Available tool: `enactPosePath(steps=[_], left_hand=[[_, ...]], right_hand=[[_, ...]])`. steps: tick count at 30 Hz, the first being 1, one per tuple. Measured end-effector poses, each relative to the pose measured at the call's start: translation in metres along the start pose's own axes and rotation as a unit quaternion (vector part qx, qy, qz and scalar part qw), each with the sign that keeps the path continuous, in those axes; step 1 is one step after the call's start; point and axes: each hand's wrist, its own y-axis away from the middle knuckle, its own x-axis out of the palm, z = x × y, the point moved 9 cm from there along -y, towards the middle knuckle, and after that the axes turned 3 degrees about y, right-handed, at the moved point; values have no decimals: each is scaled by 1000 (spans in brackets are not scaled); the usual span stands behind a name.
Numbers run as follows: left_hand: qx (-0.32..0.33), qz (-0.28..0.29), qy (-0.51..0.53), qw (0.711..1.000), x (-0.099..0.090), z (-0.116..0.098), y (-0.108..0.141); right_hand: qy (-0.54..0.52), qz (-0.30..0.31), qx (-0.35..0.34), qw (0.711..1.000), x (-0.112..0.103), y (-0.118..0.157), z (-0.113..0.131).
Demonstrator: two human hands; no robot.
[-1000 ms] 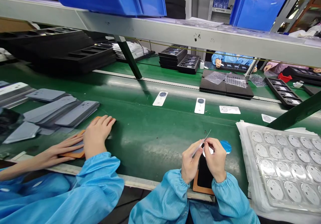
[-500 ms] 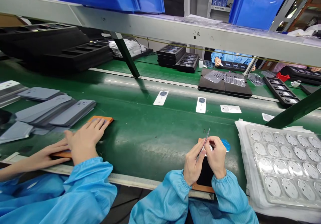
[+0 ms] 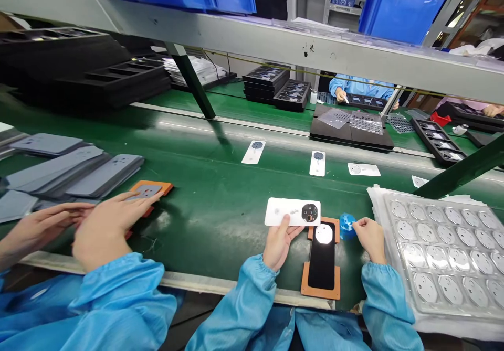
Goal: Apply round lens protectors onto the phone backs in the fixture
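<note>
My left hand [image 3: 280, 243] grips a white phone back panel [image 3: 287, 212] by its lower edge, thumb on its face. The panel lies sideways, its dark round camera area at the right end. Below it, an orange jig [image 3: 321, 294] with a black bed [image 3: 322, 267] and a white round patch [image 3: 324, 234] rests on the green bench. My right hand [image 3: 370, 238] is closed, fingertips pinched at the right edge of a round blue film [image 3: 347, 226] beside the jig. Whether a smaller piece is between the fingertips is hidden.
A clear tray of round white pieces [image 3: 444, 256] stands at the right. Several white panels [image 3: 317, 163] lie along the conveyor. At left, a co-worker's hands [image 3: 106, 225] work over another orange jig [image 3: 165, 187], near stacked grey panels [image 3: 106, 175]. A metal shelf beam [image 3: 236, 33] crosses overhead.
My hands have parted. The left has turned the white panel flat and moved left; the right has moved right to the blue film. The jig is uncovered. The co-worker's hands have shifted toward the bench edge.
</note>
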Motion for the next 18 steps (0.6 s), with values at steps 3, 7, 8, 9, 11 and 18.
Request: enactPosePath(steps=[3, 7, 8, 9, 11, 18], left_hand=[[16, 28, -32, 999, 2, -11, 0], [90, 122, -262, 953, 24, -26, 9], [128, 171, -341, 916, 35, -28, 15], [175, 230, -412, 864, 47, -27, 23], [276, 336, -517, 737, 66, -18, 44], [451, 333, -690, 458, 66, 27, 61]], right_hand=[[39, 13, 6, 999, -6, 3, -23], [28, -13, -39, 999, -24, 22, -14], [4, -30, -79, 996, -29, 30, -3], [-21, -45, -136, 989, -34, 39, 12], [-47, -52, -275, 959, -35, 64, 44], [71, -79, -482, 869, 0, 119, 78]])
